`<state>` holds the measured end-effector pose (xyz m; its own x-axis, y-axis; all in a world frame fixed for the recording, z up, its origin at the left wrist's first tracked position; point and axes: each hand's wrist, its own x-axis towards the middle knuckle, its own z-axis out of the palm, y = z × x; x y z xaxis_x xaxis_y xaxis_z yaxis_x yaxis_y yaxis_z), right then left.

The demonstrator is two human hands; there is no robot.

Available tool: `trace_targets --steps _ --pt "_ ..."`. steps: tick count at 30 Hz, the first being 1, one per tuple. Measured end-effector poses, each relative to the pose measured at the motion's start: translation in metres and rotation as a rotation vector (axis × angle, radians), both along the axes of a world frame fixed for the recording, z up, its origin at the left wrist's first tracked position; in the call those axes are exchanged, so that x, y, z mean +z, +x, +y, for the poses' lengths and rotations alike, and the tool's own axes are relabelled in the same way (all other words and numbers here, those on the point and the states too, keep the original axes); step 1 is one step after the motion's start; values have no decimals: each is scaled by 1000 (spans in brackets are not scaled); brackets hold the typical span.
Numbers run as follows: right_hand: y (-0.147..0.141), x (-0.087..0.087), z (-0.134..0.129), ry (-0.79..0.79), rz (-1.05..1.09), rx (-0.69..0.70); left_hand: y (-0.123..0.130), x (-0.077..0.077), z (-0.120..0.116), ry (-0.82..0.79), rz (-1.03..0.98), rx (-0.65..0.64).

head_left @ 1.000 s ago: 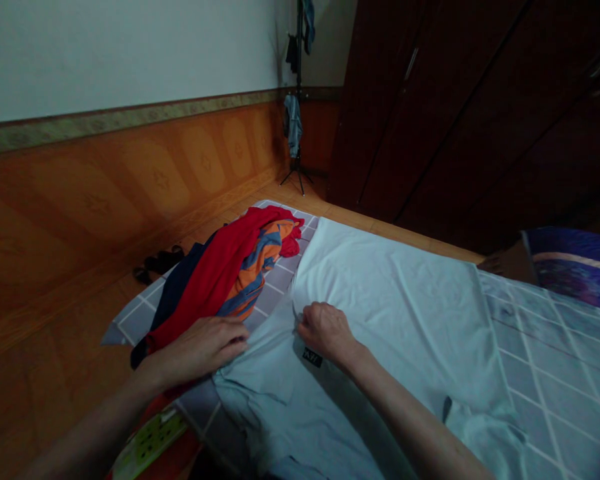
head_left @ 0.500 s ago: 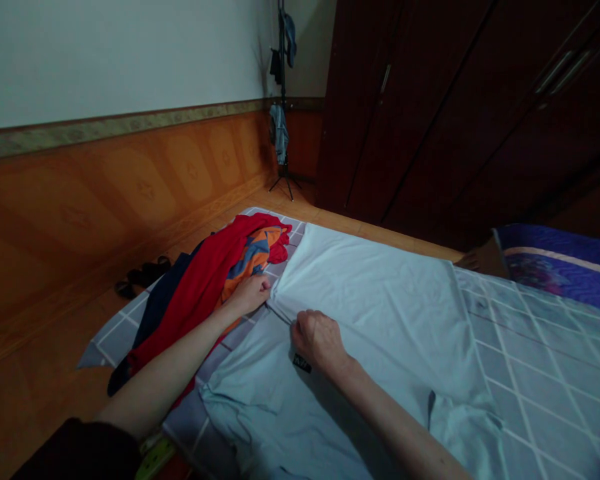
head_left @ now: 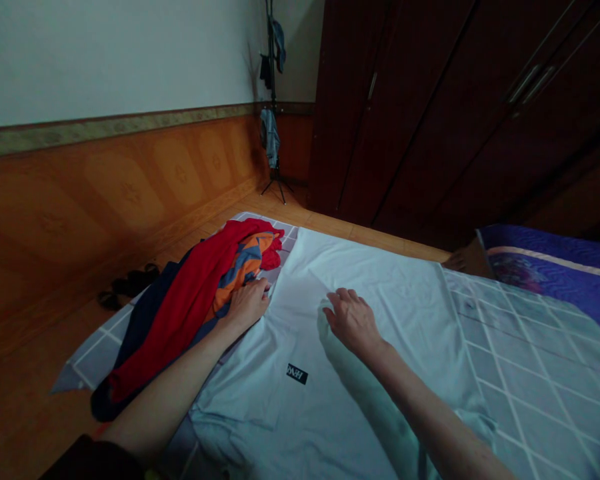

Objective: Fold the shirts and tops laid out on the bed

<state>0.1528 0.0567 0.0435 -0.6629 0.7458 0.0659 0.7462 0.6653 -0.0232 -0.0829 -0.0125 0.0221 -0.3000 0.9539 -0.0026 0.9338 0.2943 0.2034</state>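
A pale mint T-shirt lies spread over the bed, with creases running across it and a small black printed label on its chest. At the shirt's left edge, my left hand is closed, its fingertips pinching the fabric. My right hand is over the middle of the shirt with its fingers loosely curled and the thumb apart. Nothing shows in it, and its shadow falls on the cloth beside it.
Left of the shirt lies a pile of red clothing with an orange-and-grey striped garment. The checked bedsheet shows at right, near a purple cover. A coat stand and dark wardrobe stand beyond; dark sandals lie on the floor.
My right hand has moved right and away from the left hand, and its fingers have loosened. The black label is fully uncovered, and the fold between the hands has flattened. My left hand stays at the edge.
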Motion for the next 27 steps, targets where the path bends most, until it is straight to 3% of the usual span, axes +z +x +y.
trace_targets --steps 4,6,8,13,19,24,27 --pt "-44 -9 -10 -20 45 249 -1 -2 2 -24 -2 -19" --pt "-61 -14 -1 -28 26 319 -4 -3 3 -33 -7 -19" --pt "-67 -15 20 -20 9 265 -6 -3 2 -40 -14 -13" --pt "-58 -9 72 23 -25 -45 -7 -1 1 -54 -31 1" --pt "-74 -16 67 -16 -34 186 -6 5 0 -81 -34 -62" --pt "-78 -13 113 10 -39 -61 -6 6 0 -84 -41 -81" --pt "-91 -10 132 8 -42 -36 -6 7 0 -94 -56 -89"
